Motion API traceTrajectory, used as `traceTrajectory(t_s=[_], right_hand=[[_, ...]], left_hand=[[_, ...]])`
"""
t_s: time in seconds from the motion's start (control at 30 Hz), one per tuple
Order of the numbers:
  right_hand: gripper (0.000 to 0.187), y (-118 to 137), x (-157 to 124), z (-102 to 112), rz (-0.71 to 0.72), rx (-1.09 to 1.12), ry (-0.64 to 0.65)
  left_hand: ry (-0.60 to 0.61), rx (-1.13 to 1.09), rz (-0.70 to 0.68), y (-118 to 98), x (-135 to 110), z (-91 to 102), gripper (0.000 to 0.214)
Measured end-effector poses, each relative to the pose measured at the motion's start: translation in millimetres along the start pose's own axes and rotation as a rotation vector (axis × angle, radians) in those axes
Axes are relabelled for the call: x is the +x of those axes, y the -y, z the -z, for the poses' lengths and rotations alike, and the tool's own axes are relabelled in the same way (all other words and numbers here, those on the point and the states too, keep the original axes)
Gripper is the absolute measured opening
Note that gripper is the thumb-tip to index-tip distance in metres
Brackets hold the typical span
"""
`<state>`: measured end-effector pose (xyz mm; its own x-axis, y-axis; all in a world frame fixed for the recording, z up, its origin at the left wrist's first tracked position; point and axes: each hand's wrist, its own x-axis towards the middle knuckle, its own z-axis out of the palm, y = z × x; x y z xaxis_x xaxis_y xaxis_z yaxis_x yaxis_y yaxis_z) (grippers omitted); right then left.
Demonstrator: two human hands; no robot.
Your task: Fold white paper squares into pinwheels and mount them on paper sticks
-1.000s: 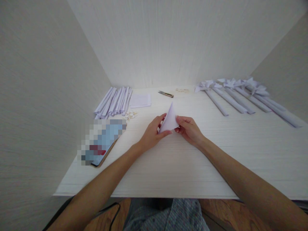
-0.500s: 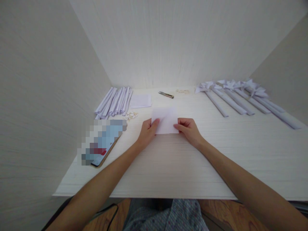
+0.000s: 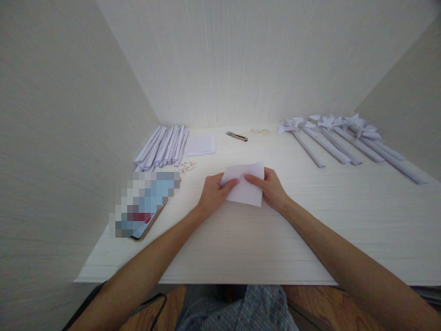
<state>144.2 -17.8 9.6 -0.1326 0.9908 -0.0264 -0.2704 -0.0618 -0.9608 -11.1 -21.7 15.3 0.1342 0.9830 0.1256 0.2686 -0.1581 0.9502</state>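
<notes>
Small white sheet (image 3: 246, 189) sat over the middle of the table (image 3: 241, 248), between the two hands, its long axis running left to right. The left hand (image 3: 211, 196) pinched its left edge and the right hand (image 3: 273, 189) its right edge, both equally near. Paper rolls (image 3: 163, 146) lay well apart, far left.

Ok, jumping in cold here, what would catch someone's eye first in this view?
First, the small white sheet of paper at the middle of the white table, pinched between the left hand and the right hand. Next comes the row of white paper pinwheels on rolled sticks, fanned out at the far right, and the bundle of rolled white paper tubes at the far left.
</notes>
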Motion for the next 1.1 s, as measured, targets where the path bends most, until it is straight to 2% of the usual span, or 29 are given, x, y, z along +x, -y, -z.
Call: traceTrajectory(t_s=[0.27,0.4,0.53,0.63,0.73,0.87,1.1], right_hand=[[0.025,2.2,2.5,0.6,-0.038,0.098,-0.069],[0.028,6.1,1.6,-3.4,-0.078,0.181,-0.056],[0.031,9.4,0.5,-5.2,-0.11,0.221,-0.047],[0.03,9.8,0.6,-3.6,-0.082,0.211,-0.062],[0.029,9.5,1.4,-0.2,-0.042,0.219,-0.104],[0.029,9.2,3.2,4.8,-0.02,0.278,-0.174],[0.023,6.5,8.6,12.2,0.027,0.36,-0.199]], left_hand=[[0.068,-0.226,0.151,-0.8,4.4,1.5,0.028],[0.079,-0.367,0.217,2.1,6.2,2.4,0.034],[0.143,-0.449,0.244,6.9,8.7,4.3,0.036],[0.153,-0.445,0.227,8.2,10.5,6.1,0.035],[0.133,-0.433,0.194,7.4,12.1,8.0,0.033],[0.046,-0.444,0.138,6.9,14.8,10.4,0.034],[-0.06,-0.484,0.094,10.2,19.5,11.8,0.038]])
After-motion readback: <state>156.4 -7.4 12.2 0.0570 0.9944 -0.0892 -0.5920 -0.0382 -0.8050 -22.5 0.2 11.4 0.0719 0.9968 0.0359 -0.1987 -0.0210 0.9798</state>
